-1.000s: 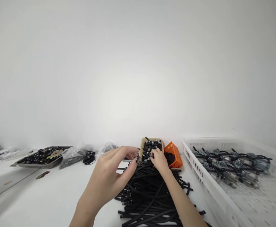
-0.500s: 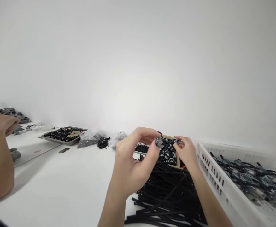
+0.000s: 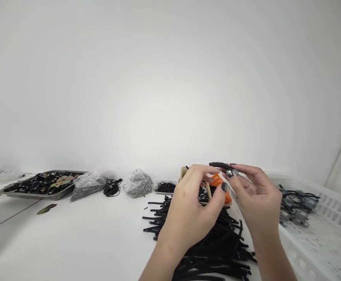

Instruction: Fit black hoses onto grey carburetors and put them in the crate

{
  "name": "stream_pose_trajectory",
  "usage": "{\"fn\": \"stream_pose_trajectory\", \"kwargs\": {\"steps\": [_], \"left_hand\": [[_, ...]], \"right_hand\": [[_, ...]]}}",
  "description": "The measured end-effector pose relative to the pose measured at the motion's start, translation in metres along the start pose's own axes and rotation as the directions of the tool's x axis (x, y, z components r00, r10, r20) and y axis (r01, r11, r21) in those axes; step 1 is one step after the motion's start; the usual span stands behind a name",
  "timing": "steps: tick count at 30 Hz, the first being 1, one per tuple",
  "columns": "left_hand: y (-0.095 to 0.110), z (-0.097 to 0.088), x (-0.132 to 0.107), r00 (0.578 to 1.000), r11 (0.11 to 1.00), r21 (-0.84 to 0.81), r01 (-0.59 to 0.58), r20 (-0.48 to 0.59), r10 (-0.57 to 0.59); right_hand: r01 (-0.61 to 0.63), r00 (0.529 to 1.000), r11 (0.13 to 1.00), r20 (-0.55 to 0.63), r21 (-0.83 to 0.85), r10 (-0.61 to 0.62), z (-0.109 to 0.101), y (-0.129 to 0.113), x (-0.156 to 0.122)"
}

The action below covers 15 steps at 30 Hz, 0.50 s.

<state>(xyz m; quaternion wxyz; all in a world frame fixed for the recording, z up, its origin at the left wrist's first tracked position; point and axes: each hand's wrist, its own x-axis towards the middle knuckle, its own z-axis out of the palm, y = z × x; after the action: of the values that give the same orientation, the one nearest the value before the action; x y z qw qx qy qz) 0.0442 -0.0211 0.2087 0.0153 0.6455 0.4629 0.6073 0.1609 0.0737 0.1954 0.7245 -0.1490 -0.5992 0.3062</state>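
Note:
My right hand (image 3: 256, 191) is closed in a pinch, thumb against fingers, on a short curved black tube-like piece (image 3: 223, 167) with a small silvery bit at its right end. My left hand (image 3: 192, 201) is just to its left, thumb and forefinger apart. Its forefinger tip is close under the black piece; I cannot tell if they touch. Below both hands lies a pile of black cords (image 3: 211, 253). Partly hidden behind my left hand is a cream bin (image 3: 183, 171) with dark ringed parts and an orange basket-like piece (image 3: 217, 180).
At right is a white plastic crate (image 3: 299, 253) with black-and-grey strapped parts (image 3: 295, 203). Along the wall are a small tray of black loops (image 3: 165, 187), clear bags of small parts (image 3: 138, 183), a black cord bundle (image 3: 112, 187) and a metal tray (image 3: 36, 195).
The view has turned right, and a person's arm at the left has gone out of view. My right hand has come away from the bin and now holds the black piece. My left hand's fingers have spread.

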Motion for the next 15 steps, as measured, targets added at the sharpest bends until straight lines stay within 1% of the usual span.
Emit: {"fn": "stream_pose_trajectory", "kwargs": {"steps": [2,3,5,7,9,11,13,15], "left_hand": [[0.003,0.007,-0.002,0.999,0.999,-0.030,0.014,-0.043,-0.015],[0.006,0.010,-0.003,0.998,0.999,-0.050,0.019,-0.059,-0.022],[0.011,0.020,-0.004,0.997,0.995,-0.092,0.024,-0.064,-0.030],[0.015,0.032,-0.003,0.998,0.989,-0.144,0.032,-0.055,-0.041],[0.017,0.045,0.002,0.995,0.971,-0.237,0.044,-0.078,-0.064],[0.014,0.059,0.009,0.990,0.938,-0.342,0.056,-0.105,-0.098],[0.007,0.068,0.017,0.985,0.922,-0.382,0.066,-0.120,-0.121],[-0.005,0.074,0.025,0.983,0.920,-0.382,0.088,-0.115,-0.142]], "right_hand": [[0.009,0.999,0.996,-0.032,0.094,-0.006,0.001,-0.014,-0.005],[0.002,1.000,0.990,-0.029,0.141,0.002,0.002,-0.019,-0.008],[-0.026,1.000,0.976,0.018,0.214,0.023,0.006,-0.025,-0.013],[-0.067,0.994,0.965,0.101,0.255,0.042,0.009,-0.027,-0.017],[-0.115,0.983,0.958,0.165,0.261,0.073,0.011,-0.025,-0.017],[-0.168,0.972,0.956,0.200,0.242,0.120,0.010,-0.020,-0.015],[-0.211,0.961,0.955,0.223,0.210,0.164,0.006,-0.011,-0.011],[-0.221,0.955,0.958,0.241,0.182,0.174,0.005,0.002,-0.009]]}}
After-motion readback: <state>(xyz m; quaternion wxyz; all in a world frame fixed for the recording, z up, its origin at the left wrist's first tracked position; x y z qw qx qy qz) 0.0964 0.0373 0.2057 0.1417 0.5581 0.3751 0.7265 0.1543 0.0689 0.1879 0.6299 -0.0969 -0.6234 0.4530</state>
